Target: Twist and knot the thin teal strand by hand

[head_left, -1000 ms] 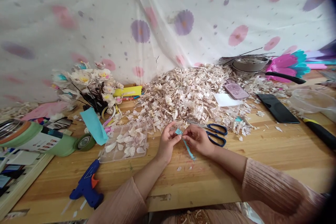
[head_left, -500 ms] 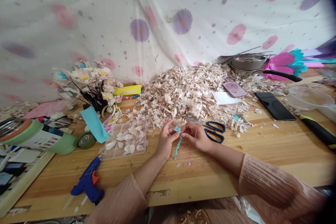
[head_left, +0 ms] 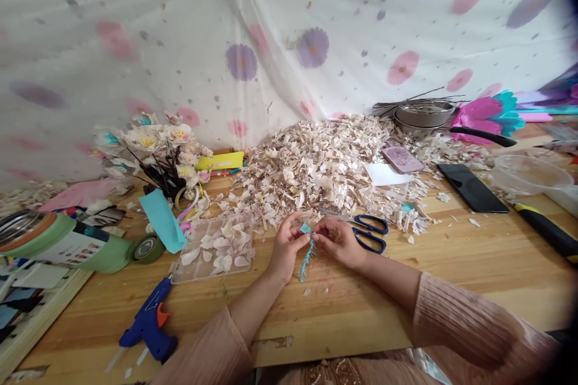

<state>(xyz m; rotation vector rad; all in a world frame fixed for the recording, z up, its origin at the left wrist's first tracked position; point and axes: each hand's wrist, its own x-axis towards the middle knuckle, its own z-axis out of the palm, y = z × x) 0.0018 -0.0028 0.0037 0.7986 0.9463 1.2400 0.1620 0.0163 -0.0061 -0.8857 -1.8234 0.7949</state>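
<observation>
Both hands are up close together over the wooden table (head_left: pixel 451 264), left hand (head_left: pixel 286 246) and right hand (head_left: pixel 338 242) each pinching the top of a little teal fringed strip (head_left: pixel 306 251), whose tail dangles down between them. Blue-handled scissors (head_left: pixel 372 232) lie just beside the right hand, a clear tray of petals (head_left: pixel 214 246) sits near the left, and a big heap of pale petals (head_left: pixel 325 162) is behind.
</observation>
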